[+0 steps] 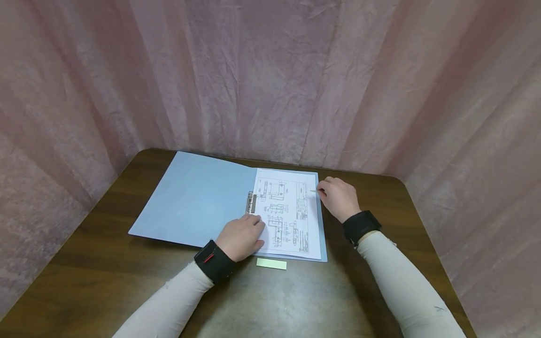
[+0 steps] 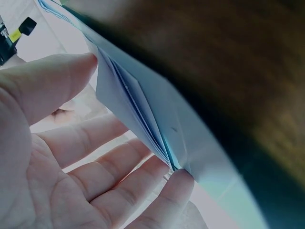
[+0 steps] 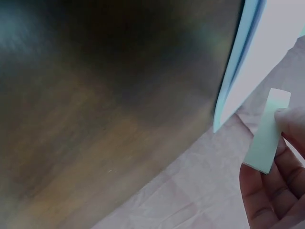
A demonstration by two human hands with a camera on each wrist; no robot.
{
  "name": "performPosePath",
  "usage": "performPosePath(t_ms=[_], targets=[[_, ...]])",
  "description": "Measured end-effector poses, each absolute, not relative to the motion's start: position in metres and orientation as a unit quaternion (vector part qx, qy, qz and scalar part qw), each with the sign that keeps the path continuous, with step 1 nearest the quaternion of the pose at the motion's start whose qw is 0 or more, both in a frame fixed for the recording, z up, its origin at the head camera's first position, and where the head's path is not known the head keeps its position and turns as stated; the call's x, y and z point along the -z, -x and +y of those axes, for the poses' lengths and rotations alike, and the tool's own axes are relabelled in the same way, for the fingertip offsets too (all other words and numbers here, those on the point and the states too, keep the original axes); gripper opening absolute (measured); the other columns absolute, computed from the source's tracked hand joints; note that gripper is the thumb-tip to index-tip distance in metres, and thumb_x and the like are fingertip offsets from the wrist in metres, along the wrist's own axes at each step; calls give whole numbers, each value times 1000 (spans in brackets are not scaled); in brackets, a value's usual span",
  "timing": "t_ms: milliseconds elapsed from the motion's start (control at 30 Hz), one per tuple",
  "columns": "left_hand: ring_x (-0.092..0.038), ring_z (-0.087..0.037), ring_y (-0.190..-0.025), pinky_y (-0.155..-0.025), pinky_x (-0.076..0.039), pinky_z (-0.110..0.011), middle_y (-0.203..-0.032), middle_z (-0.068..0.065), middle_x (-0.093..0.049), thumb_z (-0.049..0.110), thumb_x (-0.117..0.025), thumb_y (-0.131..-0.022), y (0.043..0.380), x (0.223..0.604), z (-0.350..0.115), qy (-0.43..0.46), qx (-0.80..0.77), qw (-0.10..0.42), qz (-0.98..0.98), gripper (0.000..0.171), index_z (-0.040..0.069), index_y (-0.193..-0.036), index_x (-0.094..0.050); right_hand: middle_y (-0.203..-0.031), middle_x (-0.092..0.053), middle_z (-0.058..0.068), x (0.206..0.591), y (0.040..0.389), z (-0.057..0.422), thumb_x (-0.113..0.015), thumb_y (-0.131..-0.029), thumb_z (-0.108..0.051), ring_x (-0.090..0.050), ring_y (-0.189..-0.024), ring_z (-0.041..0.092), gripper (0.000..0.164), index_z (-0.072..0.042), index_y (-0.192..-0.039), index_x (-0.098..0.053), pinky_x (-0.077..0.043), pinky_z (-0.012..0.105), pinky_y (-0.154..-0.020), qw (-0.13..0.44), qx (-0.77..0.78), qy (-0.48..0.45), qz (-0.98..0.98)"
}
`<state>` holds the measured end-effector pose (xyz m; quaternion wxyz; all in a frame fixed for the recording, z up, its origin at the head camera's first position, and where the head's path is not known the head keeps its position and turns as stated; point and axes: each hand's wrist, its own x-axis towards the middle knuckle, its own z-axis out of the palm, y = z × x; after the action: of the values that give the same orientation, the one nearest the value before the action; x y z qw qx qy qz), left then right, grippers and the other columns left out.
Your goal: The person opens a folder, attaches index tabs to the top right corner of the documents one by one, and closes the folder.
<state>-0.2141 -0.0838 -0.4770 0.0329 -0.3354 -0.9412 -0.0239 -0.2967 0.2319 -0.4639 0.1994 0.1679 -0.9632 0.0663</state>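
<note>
A light blue folder (image 1: 190, 202) lies spread on the table, a metal clip (image 1: 251, 203) at its spine. Sheets with technical drawings (image 1: 310, 230) lie in its right half. My left hand (image 1: 242, 236) rests on the sheets near the spine, its fingers loosely extended; in the left wrist view they touch the sheets (image 2: 119, 95) at their edge. At the sheets' right edge, my right hand (image 1: 339, 198) pinches a pale green sticky note (image 3: 268, 131) between thumb and fingers. The note's tip is just over the top sheet; whether it touches is unclear.
A pale green sticky note pad (image 1: 271, 264) lies on the wooden table (image 1: 105, 272) just in front of the folder. Pink curtains (image 1: 262, 80) hang behind the table and along both sides.
</note>
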Motion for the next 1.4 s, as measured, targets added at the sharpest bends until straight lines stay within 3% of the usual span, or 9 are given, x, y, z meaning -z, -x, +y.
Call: performPosePath(t_ms=[267, 667, 1100, 1400], targets=[[-56, -21, -98, -79, -51, -36, -117, -6, -64, 38, -76, -86, 213, 477, -84, 335, 28, 33, -941, 45, 10, -120, -69, -83, -62, -2, 469, 314, 231, -71, -90, -15, -53, -72, 17, 4, -17, -93, -74, -43, 34, -60, 192, -48, -154, -968], [-56, -21, -100, -80, -51, -35, -120, -6, -64, 40, -76, -86, 214, 475, -85, 333, 19, 34, -942, 47, 10, -122, -69, -84, -62, 1, 472, 334, 226, -69, -90, -13, -57, -72, 20, 6, -14, -91, -75, -46, 36, -59, 205, -46, -153, -966], [-57, -21, -101, -81, -51, -36, -121, -8, -64, 40, -76, -86, 214, 477, -83, 332, 24, 34, -942, 48, 10, -122, -69, -78, -58, 0, 479, 339, 224, -70, -90, -12, -49, -68, 18, 7, -15, -85, -74, -41, 32, -59, 138, -11, -139, -981], [-58, -22, -106, -85, -51, -38, -124, -9, -64, 39, -75, -86, 213, 475, -84, 331, 24, 31, -943, 48, 10, -123, -69, -78, -61, 4, 481, 346, 225, -68, -90, -11, -53, -67, 20, 8, -12, -86, -75, -43, 36, -56, 177, -9, -140, -974]])
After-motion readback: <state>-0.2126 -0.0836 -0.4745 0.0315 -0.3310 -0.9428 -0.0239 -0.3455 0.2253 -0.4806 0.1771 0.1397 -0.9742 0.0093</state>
